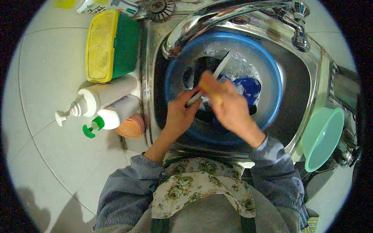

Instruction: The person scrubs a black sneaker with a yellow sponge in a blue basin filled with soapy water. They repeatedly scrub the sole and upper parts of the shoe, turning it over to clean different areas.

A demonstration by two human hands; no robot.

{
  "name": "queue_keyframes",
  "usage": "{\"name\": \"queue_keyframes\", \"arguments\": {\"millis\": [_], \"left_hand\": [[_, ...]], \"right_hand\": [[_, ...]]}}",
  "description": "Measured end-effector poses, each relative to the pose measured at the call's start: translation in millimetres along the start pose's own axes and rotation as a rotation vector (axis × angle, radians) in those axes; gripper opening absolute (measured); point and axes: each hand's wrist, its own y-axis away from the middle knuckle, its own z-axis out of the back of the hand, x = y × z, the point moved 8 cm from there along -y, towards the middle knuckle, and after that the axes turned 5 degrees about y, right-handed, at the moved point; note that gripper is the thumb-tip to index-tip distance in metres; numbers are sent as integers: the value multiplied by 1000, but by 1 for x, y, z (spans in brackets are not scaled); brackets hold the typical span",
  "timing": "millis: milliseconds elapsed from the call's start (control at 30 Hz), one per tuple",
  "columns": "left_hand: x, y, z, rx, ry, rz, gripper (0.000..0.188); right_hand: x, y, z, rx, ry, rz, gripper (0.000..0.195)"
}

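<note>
My left hand (pixel 180 115) grips the lower end of a long, thin pale strip (pixel 222 65) with a dark edge, which slants up to the right over the basin. Blurred by motion, my right hand (pixel 230 106) is closed on a yellowish object (pixel 212 87) against the strip; its exact kind cannot be made out. Both hands are above a blue-rimmed basin (pixel 276 84) of sudsy water. In the water lie a dark blue item (pixel 249 87) and a black item (pixel 204 65), both partly hidden by my hands and foam.
The basin stands in a metal sink (pixel 297 87) under a chrome faucet (pixel 201 24). Left of it are a yellow-lidded green container (pixel 102 46), a white pump bottle (pixel 107 93), a green-pump bottle (pixel 109 118) and an orange container (pixel 132 125). A mint-green bowl (pixel 323 139) tilts at right.
</note>
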Motion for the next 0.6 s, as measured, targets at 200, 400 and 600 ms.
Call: {"name": "queue_keyframes", "arguments": {"millis": [200,400,600], "left_hand": [[11,19,3,-32,-4,-4,34],[16,37,6,-10,-14,-45,33],[18,33,13,-24,-32,-96,34]], "right_hand": [[-61,-16,-26,114,102,-244,50],[-120,-35,-9,142,273,-427,47],[-3,-12,-15,253,23,-96,42]]}}
